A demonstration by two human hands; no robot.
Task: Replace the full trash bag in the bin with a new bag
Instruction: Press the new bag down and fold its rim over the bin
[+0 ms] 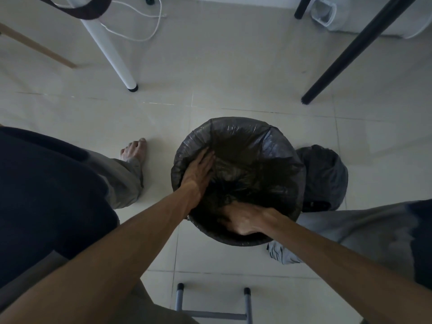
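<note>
Hands inside new bag (245,146) lining bin (233,240): left hand (198,170) fingers flat, right hand (243,218) fingers unclear.

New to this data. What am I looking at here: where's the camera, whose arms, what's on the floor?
There is no robot here. The single picture comes from a wide-angle camera worn on a person's head, looking down, so the two bare arms are the wearer's own. On the tiled floor stands a round bin lined with a dark new bag folded over its rim. The left hand lies flat against the liner's inner wall; the right hand presses down inside, near the closer rim. Neither hand clearly grips anything. Beside the bin on the right sits the full bag, already out. Furniture legs and a white cable lie farther off.
</note>
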